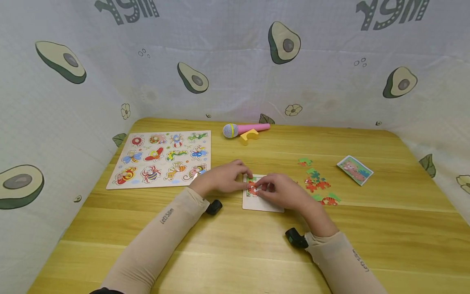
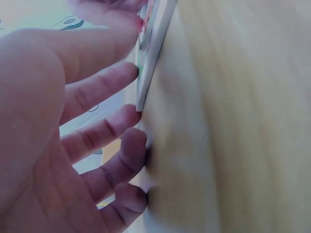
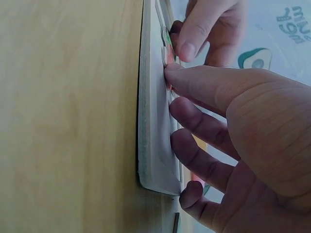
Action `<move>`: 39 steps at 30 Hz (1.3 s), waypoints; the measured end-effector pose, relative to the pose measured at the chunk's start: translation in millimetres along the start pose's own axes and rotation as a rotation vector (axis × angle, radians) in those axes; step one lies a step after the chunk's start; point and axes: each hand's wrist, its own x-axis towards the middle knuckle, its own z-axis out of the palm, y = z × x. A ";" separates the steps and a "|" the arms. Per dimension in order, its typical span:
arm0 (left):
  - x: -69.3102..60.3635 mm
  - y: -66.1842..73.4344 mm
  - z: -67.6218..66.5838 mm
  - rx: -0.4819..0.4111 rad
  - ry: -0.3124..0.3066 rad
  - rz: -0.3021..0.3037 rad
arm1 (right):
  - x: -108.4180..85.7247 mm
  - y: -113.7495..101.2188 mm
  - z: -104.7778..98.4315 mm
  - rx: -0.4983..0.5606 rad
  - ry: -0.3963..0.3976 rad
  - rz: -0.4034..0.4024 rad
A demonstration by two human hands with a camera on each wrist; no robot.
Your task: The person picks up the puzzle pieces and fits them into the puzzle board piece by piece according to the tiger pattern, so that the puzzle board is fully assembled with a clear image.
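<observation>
A white puzzle board (image 1: 269, 206) lies on the table with joined orange-and-green puzzle pieces (image 1: 252, 188) along its left side. My left hand (image 1: 228, 178) rests at the board's left edge. Its thumb and fingers are loosely bent, and some fingertips touch the board (image 2: 158, 53) and the pieces. From the other side my right hand (image 1: 283, 191) pinches an orange puzzle piece (image 3: 169, 54) with thumb and forefinger, low over the board. Its other fingers rest on the board's surface. The forefinger's tip is mostly hidden behind the thumb in the right wrist view.
Several loose puzzle pieces (image 1: 316, 184) lie right of the board, near a picture card (image 1: 355, 170). A wooden peg puzzle with insects (image 1: 161, 159) lies at the left. At the back are a pink toy microphone (image 1: 246, 129) and a yellow arch block (image 1: 249, 137).
</observation>
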 end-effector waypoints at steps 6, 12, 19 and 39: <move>1.7 4.2 0.7 0.025 0.022 -0.008 | 1.1 -0.6 0.1 -0.002 -0.009 0.022; 1.5 5.3 0.4 0.014 0.022 -0.023 | 2.1 -0.1 0.6 -0.014 -0.011 0.028; 1.2 5.6 0.0 -0.011 0.024 -0.035 | 2.5 0.7 1.3 -0.019 -0.004 0.027; 2.9 2.9 3.3 -0.025 0.032 -0.037 | 3.2 1.2 2.3 -0.039 0.003 0.032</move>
